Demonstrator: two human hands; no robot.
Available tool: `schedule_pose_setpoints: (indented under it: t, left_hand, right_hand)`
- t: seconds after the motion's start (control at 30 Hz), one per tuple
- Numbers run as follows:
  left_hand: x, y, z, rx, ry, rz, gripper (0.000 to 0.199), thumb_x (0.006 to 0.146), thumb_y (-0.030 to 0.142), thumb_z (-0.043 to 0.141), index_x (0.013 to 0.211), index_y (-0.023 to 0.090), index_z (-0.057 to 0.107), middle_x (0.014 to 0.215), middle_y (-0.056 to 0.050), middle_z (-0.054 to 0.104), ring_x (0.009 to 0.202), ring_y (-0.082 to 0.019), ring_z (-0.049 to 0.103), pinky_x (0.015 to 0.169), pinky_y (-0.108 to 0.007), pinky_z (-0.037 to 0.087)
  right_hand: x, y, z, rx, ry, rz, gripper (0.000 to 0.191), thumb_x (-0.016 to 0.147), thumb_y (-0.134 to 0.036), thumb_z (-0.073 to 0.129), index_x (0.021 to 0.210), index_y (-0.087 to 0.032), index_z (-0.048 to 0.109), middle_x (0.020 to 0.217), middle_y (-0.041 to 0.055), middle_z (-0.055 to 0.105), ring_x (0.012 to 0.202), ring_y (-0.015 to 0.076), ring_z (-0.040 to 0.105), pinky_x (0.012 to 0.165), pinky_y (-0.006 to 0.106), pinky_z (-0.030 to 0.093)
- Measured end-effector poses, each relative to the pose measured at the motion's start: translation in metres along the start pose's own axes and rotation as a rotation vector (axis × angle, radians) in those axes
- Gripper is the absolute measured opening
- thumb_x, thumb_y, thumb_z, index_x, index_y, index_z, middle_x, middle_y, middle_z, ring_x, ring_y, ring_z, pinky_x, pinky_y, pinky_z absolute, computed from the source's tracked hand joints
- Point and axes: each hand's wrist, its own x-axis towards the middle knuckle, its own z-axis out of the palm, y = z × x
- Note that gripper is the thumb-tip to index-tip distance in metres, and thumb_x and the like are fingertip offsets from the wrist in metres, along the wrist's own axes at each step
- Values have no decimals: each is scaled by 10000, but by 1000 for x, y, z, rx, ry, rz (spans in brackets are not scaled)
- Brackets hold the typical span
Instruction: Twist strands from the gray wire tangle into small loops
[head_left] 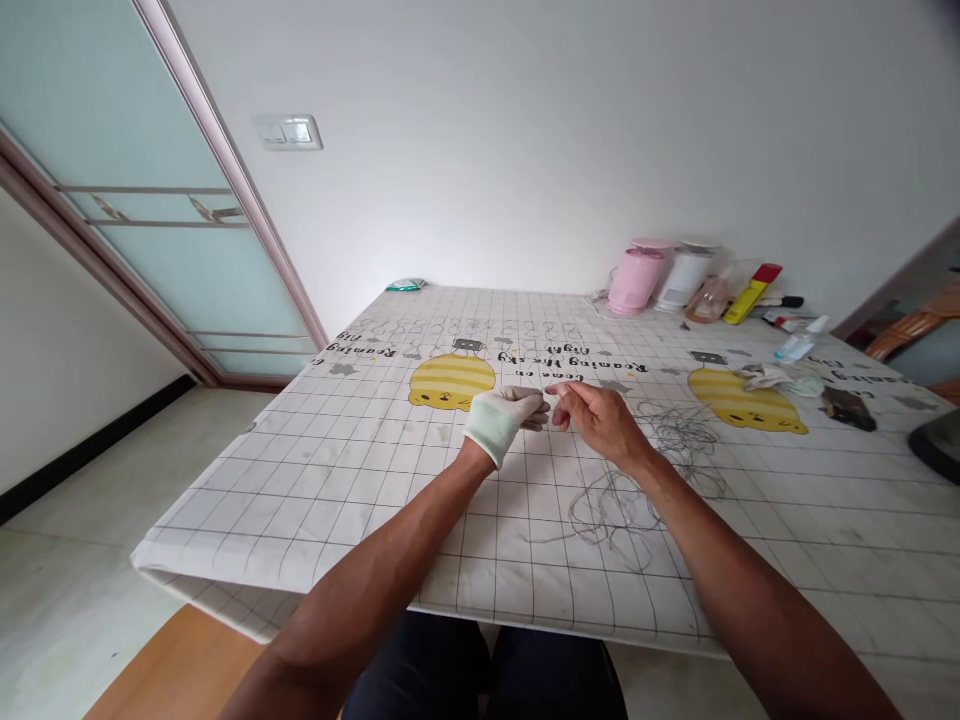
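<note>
My left hand [510,408], in a pale knitted glove with a mint cuff, is closed in a pinch over the middle of the table. Just to its right is my right hand [596,412], bare, with thumb and forefinger pinched together close to the gloved fingertips. Whatever lies between the fingers is too small to make out. A loose tangle of thin grey strands [611,510], like wire or cord, spreads beside and beyond my right forearm, which hides part of it. Farther back, faint thin loops [409,328] lie in a row on the cloth.
A white checked tablecloth [300,520] with yellow bear prints covers the table. Along the wall stand a pink cylinder [637,278], a white cylinder [686,275] and a yellow, red-capped container [752,295]. A clear bottle [801,340] and a dark box [847,408] lie at right.
</note>
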Motion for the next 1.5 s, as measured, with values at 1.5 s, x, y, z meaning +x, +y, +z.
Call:
schedule_pose_setpoints:
  t: [1.5]
  left_hand:
    - [-12,10,-3,677,-45,102,279,938,201,570,1080,188,810,887,-29,803,758,-141,734,747,-260,586]
  right_hand:
    - [9,21,-4,266,119,121,273,994,-412,647,1037,-189,799,664,22,704,497,135,606,413,237,469]
